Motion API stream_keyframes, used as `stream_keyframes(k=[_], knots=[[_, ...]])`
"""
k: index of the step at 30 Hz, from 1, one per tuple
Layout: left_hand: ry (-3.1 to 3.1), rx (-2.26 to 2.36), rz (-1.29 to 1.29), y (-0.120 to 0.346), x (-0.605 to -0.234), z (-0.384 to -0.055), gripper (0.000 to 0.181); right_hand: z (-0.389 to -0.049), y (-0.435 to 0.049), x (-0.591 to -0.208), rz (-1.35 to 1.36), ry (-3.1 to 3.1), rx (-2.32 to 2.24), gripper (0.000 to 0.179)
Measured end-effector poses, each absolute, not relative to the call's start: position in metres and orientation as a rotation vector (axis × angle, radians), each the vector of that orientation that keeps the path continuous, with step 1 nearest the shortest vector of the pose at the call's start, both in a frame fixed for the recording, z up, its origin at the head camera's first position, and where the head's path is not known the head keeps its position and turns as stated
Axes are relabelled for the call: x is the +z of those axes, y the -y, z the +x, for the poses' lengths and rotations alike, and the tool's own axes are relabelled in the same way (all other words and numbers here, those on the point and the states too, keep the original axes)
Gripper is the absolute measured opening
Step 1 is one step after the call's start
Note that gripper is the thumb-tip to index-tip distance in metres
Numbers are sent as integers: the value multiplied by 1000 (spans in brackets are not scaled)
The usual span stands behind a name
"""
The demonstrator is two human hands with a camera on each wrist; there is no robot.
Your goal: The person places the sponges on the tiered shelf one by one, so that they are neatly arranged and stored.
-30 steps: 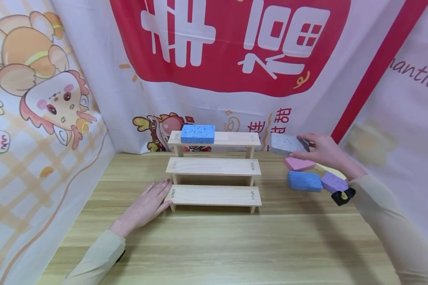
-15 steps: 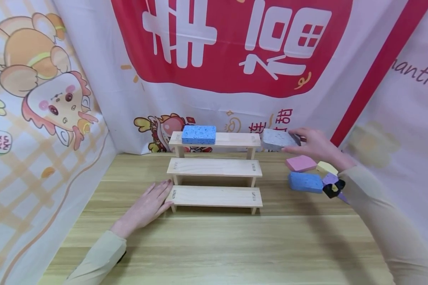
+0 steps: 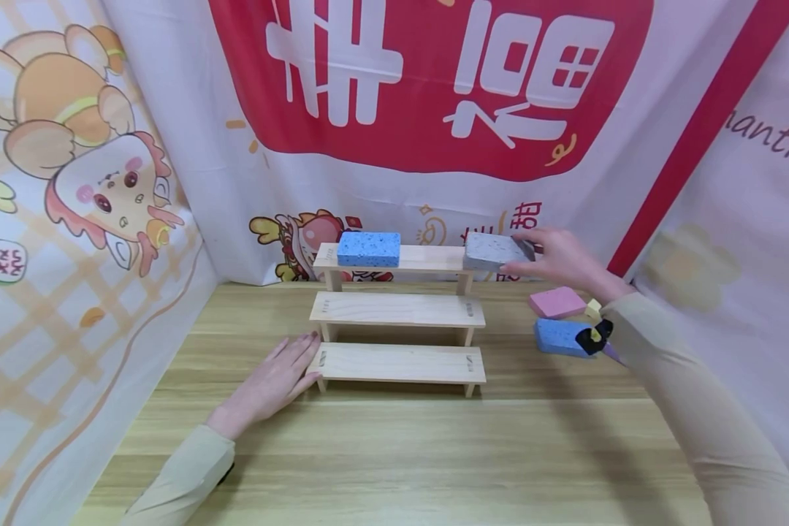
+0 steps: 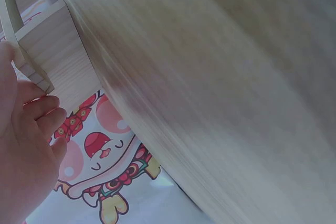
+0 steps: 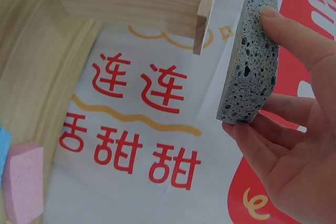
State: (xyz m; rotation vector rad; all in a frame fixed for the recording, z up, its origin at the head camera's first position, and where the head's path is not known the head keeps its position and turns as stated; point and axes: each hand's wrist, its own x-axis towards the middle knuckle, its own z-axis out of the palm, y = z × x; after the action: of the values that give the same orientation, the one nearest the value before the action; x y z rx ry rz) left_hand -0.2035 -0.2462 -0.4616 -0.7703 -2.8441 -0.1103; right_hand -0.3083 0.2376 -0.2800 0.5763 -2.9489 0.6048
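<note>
In the head view, my right hand (image 3: 561,261) pinches a grey speckled sponge (image 3: 492,248) by its right end. The sponge overlaps the right end of the top tier of a three-tier wooden shelf (image 3: 397,310). In the right wrist view, the thumb lies on one face of the sponge (image 5: 251,56), and a gap separates it from the shelf's side (image 5: 205,17). A blue sponge (image 3: 368,250) sits on the top tier's left part. My left hand (image 3: 269,380) rests against the bottom tier's left end, thumb near its front edge.
Right of the shelf, a pink sponge (image 3: 557,302), another blue sponge (image 3: 559,337) and a pale yellow piece (image 3: 593,307) lie on the wooden table (image 3: 394,453). A purple piece is mostly hidden by the right wrist. A printed curtain (image 3: 394,175) hangs behind the shelf.
My right hand has carried the grey sponge leftward, from beside the shelf to its top tier's right end. The left hand keeps its place.
</note>
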Motion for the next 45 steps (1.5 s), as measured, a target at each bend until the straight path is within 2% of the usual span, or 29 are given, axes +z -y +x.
stream_keyframes(k=[24, 45], knots=[[2844, -129, -764, 246, -462, -204, 67, -331, -192, -279, 749, 2868, 662, 72], [2852, -131, -763, 246, -461, -203, 67, -346, -166, -286, 770, 2897, 627, 70]])
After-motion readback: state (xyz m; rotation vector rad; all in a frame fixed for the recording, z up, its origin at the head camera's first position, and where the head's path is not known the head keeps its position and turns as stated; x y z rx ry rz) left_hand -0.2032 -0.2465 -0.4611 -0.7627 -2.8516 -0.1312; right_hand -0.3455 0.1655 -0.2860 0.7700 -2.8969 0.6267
